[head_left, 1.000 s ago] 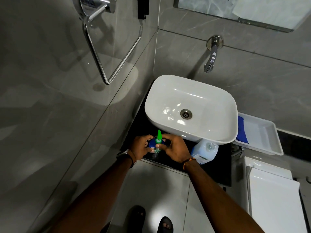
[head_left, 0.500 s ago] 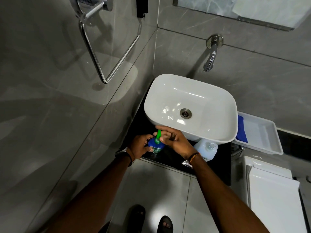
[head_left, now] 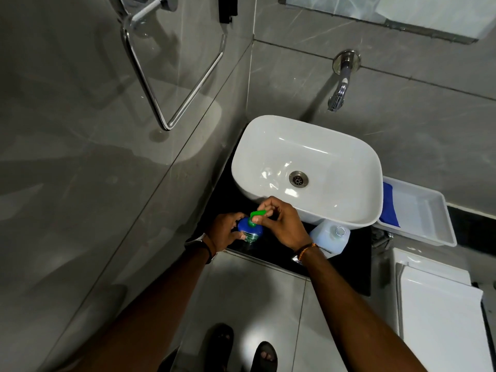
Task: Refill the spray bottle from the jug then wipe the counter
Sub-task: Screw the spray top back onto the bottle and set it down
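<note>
Gripping round blue spray bottle (head_left: 250,230), fingers (head_left: 264,210) pinching green nozzle (head_left: 257,214)

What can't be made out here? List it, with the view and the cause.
All in the head view:
1. Spray bottle: its level and whether the green head is screwed on, covered by the left hand and right hand.
2. Jug: its label and level, partly under the sink rim.
3. Blue cloth in the tray: mostly hidden behind the sink.
</note>
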